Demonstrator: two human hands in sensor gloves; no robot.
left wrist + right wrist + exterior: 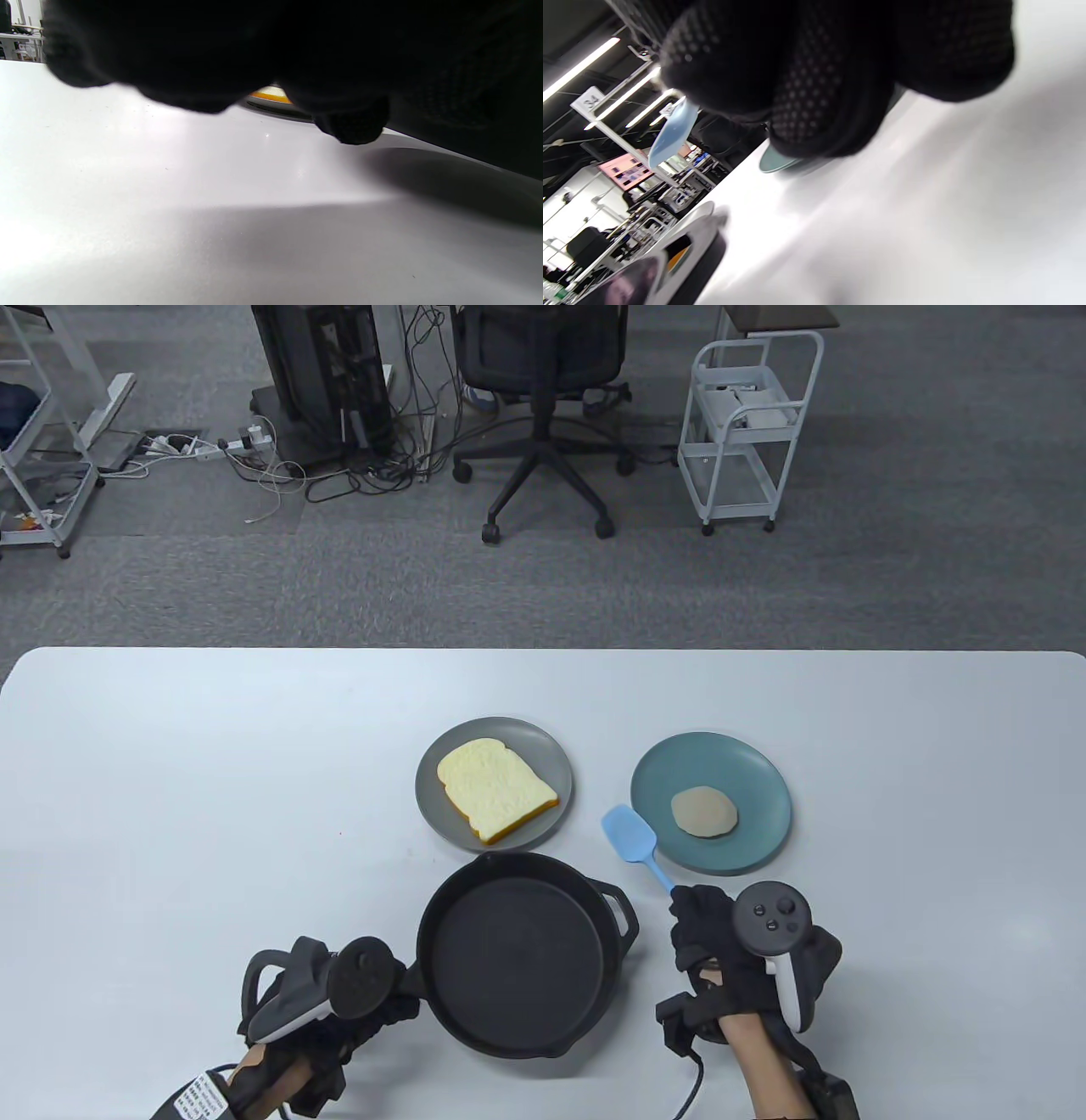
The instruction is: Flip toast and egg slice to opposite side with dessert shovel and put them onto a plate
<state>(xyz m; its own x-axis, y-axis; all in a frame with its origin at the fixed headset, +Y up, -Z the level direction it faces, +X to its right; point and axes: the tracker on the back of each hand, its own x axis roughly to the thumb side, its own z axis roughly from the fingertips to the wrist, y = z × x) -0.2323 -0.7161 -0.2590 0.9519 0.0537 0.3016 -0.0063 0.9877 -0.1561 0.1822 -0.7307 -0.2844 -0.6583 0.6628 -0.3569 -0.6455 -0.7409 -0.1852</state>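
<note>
White table (212, 780) carrying both dishes: toast (495, 790) sitting on grey plate (441, 814), egg slice (704, 812) on teal plate (755, 780). Left hand (339, 993) gripping empty pan's handle, right hand (721, 950) clutching dessert shovel (629, 836); looking practically finished.

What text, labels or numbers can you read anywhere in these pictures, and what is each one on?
"34": hanging white sign near the ceiling lights, right wrist view; blurred, so uncertain.
White label at the wrist of the left hand: printed lines, too small to read.
Pink screen in the background: too blurred to read.
Nothing readable on the pan, plates, or blue shovel.
</note>
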